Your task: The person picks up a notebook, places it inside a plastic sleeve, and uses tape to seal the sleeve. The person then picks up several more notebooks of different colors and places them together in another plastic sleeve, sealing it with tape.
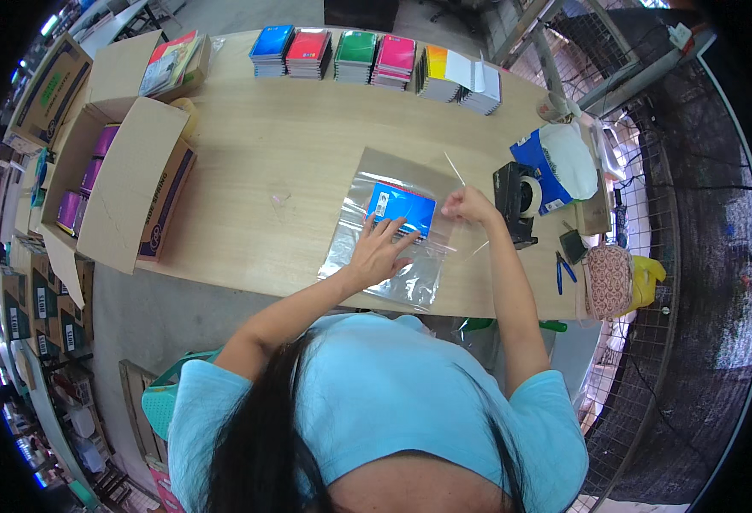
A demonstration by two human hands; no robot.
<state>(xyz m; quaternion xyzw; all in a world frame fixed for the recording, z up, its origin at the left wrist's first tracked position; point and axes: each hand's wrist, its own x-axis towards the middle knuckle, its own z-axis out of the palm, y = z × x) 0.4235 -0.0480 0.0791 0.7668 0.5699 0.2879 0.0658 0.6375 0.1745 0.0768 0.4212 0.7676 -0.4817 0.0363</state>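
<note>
A blue spiral notebook [412,205] lies at the middle of the table, on or inside a clear plastic bag [361,184]; which of the two I cannot tell. My left hand [380,252] rests on the notebook's near edge, fingers spread and pressing lightly. Just right of the notebook, my right hand [470,207] is closed in a pinch at the bag's right side. What sits between those fingers is too small to make out. A thin pale strip [454,168] shows just beyond the right hand.
Stacks of spiral notebooks [355,58] line the table's far edge. An open carton [136,188] with purple packs stands at the left. On the right are a black tape dispenser [513,205], a blue-and-white package [556,167], blue-handled pliers [565,272] and a patterned cloth item [607,282].
</note>
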